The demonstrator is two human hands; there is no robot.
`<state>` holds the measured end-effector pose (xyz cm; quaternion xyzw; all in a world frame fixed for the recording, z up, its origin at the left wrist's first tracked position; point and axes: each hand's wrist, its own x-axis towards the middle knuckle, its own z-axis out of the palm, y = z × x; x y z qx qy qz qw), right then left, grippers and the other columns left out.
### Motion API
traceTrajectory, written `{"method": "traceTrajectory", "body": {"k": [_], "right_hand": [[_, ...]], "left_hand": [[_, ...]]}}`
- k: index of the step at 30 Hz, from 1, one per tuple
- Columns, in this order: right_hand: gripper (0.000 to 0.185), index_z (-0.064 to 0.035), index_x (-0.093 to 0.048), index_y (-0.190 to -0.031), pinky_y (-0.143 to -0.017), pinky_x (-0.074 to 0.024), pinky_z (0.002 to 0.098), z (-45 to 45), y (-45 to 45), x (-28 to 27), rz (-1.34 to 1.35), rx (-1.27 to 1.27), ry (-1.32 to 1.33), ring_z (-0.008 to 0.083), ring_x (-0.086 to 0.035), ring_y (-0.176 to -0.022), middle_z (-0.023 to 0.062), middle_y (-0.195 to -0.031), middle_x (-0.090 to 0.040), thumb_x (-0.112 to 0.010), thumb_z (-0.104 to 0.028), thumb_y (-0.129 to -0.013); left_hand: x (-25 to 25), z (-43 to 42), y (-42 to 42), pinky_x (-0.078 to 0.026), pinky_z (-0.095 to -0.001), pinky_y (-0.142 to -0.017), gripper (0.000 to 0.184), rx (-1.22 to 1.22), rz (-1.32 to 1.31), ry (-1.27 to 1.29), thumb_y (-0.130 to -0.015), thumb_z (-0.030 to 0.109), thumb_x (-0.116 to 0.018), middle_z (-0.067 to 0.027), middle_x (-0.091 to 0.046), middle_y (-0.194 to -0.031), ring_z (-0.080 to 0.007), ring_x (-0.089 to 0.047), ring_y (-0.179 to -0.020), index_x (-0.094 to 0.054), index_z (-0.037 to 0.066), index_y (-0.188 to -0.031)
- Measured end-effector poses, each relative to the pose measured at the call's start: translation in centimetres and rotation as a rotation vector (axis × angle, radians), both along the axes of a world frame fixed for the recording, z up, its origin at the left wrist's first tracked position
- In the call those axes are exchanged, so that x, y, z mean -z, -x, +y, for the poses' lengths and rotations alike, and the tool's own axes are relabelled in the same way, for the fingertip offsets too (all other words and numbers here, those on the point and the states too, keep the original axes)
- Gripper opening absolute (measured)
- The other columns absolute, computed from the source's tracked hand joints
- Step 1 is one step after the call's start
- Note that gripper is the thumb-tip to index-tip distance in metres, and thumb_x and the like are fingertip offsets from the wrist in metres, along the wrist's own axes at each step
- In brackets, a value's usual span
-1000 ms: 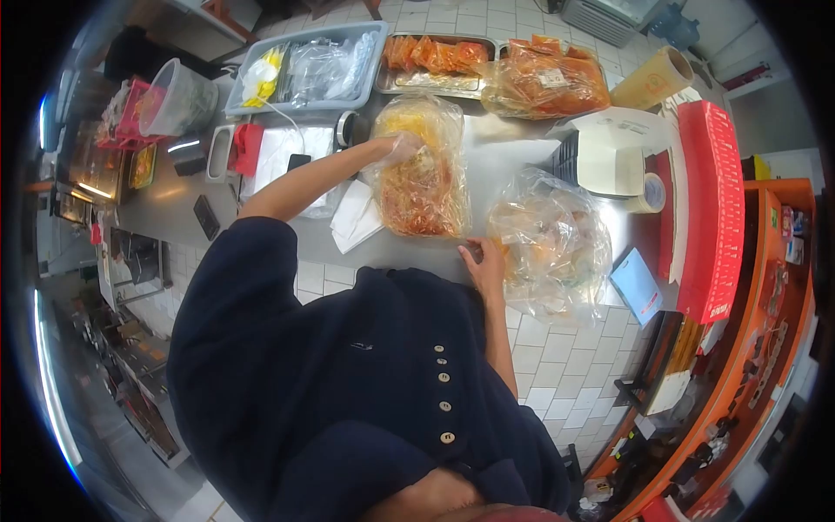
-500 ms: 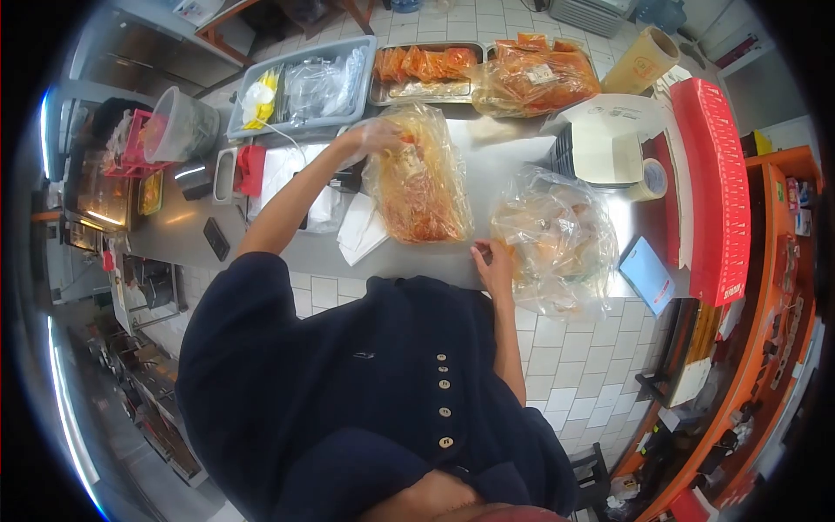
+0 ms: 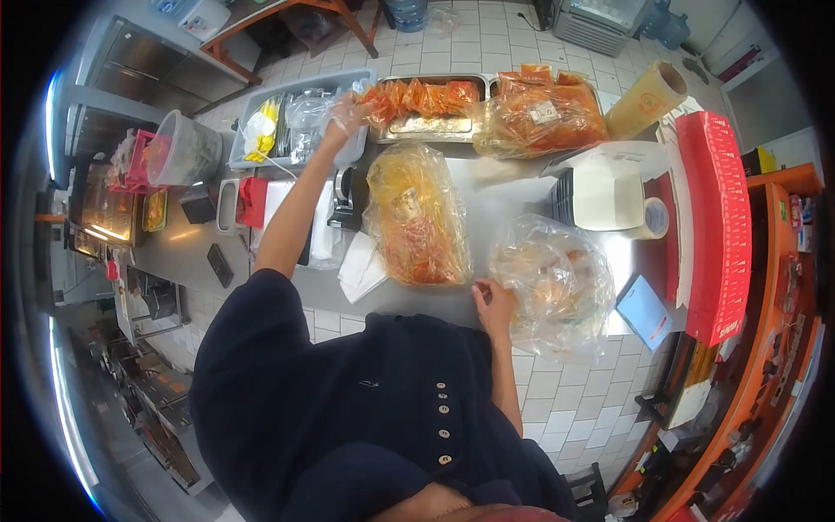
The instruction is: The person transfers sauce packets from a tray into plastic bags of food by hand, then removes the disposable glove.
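My left hand (image 3: 350, 113), in a clear plastic glove, is at the left end of a row of orange-red packets (image 3: 426, 97) in a metal tray (image 3: 430, 130). Its fingertips reach the end packet; their grip is unclear. My right hand (image 3: 494, 304) rests low at the table's near edge with loosely curled fingers, thumb and forefinger apart and nothing visible between them. It is beside a clear plastic bag (image 3: 557, 287) of pale, hard-to-make-out contents. Between the hands lies a larger clear bag (image 3: 417, 217) holding an orange-yellow mass, a label showing through.
A blue-grey bin (image 3: 352, 155) of plastic-wrapped items stands left of the tray. Another bagged orange batch (image 3: 544, 113) sits behind. Stacked paper trays (image 3: 609, 200), a wrap roll (image 3: 645, 100) and a red box (image 3: 718, 226) occupy the right. White napkins (image 3: 361, 268) lie near the large bag.
My left hand has moved from above the large bag forward and left to the packet tray. My right hand stays beside the smaller bag. The view has tilted up slightly.
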<state>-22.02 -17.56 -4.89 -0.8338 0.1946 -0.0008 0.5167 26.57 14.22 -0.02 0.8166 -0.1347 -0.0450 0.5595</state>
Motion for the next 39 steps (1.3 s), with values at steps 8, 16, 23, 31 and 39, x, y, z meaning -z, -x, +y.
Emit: {"method": "traceTrajectory", "body": {"k": [8, 16, 23, 31, 39], "right_hand": [[0.023, -0.0086, -0.078, -0.111, -0.084, -0.0516, 0.0376, -0.2, -1.0, -1.1, 0.109, 0.046, -0.057, 0.0225, -0.068, -0.083, 0.0061, -0.094, -0.078, -0.073, -0.025, -0.095], [0.023, -0.0075, -0.078, -0.109, -0.082, -0.0527, 0.0364, -0.2, -1.0, -0.7, 0.122, 0.029, -0.015, 0.0217, -0.069, -0.082, 0.0072, -0.093, -0.078, -0.072, -0.026, -0.097], [0.022, -0.0043, -0.078, -0.109, -0.075, -0.055, 0.0307, -0.4, -0.9, -0.4, 0.052, 0.059, -0.054, 0.0173, -0.072, -0.077, 0.0098, -0.09, -0.079, -0.075, -0.022, -0.096], [0.022, -0.0077, -0.078, -0.109, -0.08, -0.053, 0.0374, -0.1, -0.8, 0.3, 0.078, 0.07, -0.042, 0.0231, -0.07, -0.078, 0.009, -0.09, -0.078, -0.071, -0.026, -0.098], [0.022, -0.0077, -0.078, -0.108, -0.079, -0.0543, 0.0348, -0.3, -0.9, 0.3, 0.044, 0.048, -0.046, 0.0215, -0.072, -0.08, 0.0083, -0.088, -0.078, -0.072, -0.026, -0.097]], "left_hand": [[-7.0, -6.7, 4.4, -0.055, -0.0545, -0.095, 0.035, -0.266, 0.027, -1.064, -0.095, 0.023, -0.061, -0.0286, -0.073, -0.112, -0.0466, -0.069, -0.111, -0.067, -0.002, -0.119], [-5.4, -10.6, 2.3, -0.058, -0.0472, -0.089, 0.018, 0.429, -0.595, -1.319, -0.089, 0.009, -0.063, -0.0222, -0.076, -0.103, -0.037, -0.074, -0.103, -0.076, 0.0, -0.096], [-1.0, -8.9, 0.4, -0.061, -0.0452, -0.082, 0.02, 0.418, -0.408, -1.354, -0.088, 0.009, -0.063, -0.0231, -0.077, -0.103, -0.0363, -0.077, -0.094, -0.079, 0.001, -0.096], [-9.4, -10.7, 6.9, -0.059, -0.0465, -0.079, 0.022, 0.423, -0.356, -1.275, -0.086, 0.019, -0.065, -0.0217, -0.076, -0.098, -0.0374, -0.075, -0.092, -0.078, 0.004, -0.097], [-3.4, -6.5, 14.4, -0.058, -0.0472, -0.083, 0.028, 0.894, -0.026, -1.252, -0.083, 0.022, -0.066, -0.0195, -0.076, -0.106, -0.0377, -0.073, -0.095, -0.076, 0.005, -0.103]]}}
